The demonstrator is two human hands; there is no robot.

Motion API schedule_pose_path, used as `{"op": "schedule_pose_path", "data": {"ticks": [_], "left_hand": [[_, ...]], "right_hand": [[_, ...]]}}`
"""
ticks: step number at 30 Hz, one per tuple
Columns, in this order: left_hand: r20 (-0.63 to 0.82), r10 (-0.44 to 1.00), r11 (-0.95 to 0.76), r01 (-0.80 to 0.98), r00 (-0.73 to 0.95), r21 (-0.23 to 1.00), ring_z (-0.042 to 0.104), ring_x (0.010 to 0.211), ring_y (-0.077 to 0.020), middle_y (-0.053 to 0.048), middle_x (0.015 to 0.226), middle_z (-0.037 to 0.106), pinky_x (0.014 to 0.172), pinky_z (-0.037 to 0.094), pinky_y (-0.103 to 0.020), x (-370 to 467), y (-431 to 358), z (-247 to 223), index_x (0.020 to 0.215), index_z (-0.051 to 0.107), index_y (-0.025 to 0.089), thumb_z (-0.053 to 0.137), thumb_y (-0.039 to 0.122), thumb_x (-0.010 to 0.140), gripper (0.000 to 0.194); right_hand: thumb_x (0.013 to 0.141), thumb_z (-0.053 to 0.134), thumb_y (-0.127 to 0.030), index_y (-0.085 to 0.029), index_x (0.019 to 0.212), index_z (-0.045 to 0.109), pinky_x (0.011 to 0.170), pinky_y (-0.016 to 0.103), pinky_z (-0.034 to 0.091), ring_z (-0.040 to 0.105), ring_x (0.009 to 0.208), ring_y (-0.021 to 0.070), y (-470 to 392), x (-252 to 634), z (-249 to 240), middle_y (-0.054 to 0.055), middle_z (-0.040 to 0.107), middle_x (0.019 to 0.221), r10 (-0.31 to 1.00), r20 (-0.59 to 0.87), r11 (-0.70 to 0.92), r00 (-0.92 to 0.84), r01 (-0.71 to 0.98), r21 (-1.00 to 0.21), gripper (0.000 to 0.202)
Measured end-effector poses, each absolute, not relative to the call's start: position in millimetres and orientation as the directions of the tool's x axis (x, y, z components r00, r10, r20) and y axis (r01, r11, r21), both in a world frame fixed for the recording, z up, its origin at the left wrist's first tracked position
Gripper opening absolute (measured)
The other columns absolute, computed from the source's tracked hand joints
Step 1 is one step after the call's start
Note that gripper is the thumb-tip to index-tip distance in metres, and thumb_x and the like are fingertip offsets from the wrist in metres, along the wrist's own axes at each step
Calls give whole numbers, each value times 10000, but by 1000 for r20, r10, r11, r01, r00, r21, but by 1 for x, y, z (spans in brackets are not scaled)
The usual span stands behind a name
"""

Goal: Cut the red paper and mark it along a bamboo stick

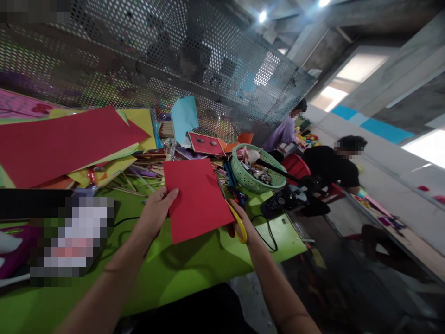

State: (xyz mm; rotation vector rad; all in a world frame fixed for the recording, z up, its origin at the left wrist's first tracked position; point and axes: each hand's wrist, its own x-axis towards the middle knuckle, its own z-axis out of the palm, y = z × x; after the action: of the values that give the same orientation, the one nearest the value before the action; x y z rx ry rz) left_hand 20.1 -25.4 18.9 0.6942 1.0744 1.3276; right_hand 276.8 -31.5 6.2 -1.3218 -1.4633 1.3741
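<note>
A red sheet of paper [196, 199] is held up over the green table. My left hand [156, 208] pinches its left edge, thumb on top. On the other side my right hand [242, 221] is closed around the yellow handles of a pair of scissors [239, 225]. The scissors lie along the paper's right edge, their blades partly hidden by the sheet. Beyond the paper are thin sticks and a red card [207, 144] with small objects on it.
Large colored sheets [69, 139] cover the left of the green table [208, 273]. A green basket [257, 183] of supplies stands back right, beside a black device [283, 200] and a cable. A perforated metal screen [208, 65] rises behind. Two people sit farther right.
</note>
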Motion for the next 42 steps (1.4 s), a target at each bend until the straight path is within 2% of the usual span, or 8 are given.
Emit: {"op": "schedule_pose_path", "data": {"ticks": [7, 14, 24, 37, 42], "left_hand": [[-220, 971, 167, -393, -92, 904, 703, 678, -221, -43, 827, 773, 609, 579, -315, 19, -25, 18, 936, 700, 205, 810, 464, 674, 384], [-220, 971, 167, -391, -94, 905, 696, 665, -206, -44, 817, 769, 591, 564, -290, 19, -24, 17, 943, 703, 193, 840, 489, 640, 445], [-213, 971, 155, -389, -111, 908, 703, 666, -206, -52, 839, 780, 592, 570, -291, 18, -24, 16, 941, 713, 199, 827, 452, 669, 388], [-227, 969, 170, -403, -99, 899, 711, 672, -216, -53, 856, 786, 590, 573, -302, 18, -24, 17, 970, 707, 190, 836, 474, 648, 448], [-225, 969, 166, -397, -106, 903, 716, 694, -213, -53, 862, 787, 606, 574, -297, 18, -24, 18, 968, 709, 193, 818, 457, 669, 415]], "right_hand": [[806, 659, -595, -232, 1069, 576, 298, 197, 287, 401, 317, 89, -33, 275, 10, -99, 470, 493, 964, -140, -95, -224, 199, -975, 457], [741, 692, -674, -236, 1027, 570, 300, 209, 295, 401, 320, 89, -32, 278, 8, -93, 485, 502, 958, -112, -70, -264, 164, -984, 537], [830, 646, -544, -228, 1028, 558, 295, 181, 304, 410, 320, 80, -32, 278, 8, -104, 481, 513, 956, -107, -58, -272, 182, -982, 383], [894, 627, -519, -215, 1091, 594, 279, 178, 286, 406, 310, 79, -29, 279, 0, -109, 461, 513, 959, -100, -57, -267, 161, -985, 364], [903, 619, -505, -219, 1087, 600, 275, 187, 281, 386, 313, 70, -29, 279, -2, -104, 470, 555, 960, -86, -47, -266, 152, -987, 341]]}}
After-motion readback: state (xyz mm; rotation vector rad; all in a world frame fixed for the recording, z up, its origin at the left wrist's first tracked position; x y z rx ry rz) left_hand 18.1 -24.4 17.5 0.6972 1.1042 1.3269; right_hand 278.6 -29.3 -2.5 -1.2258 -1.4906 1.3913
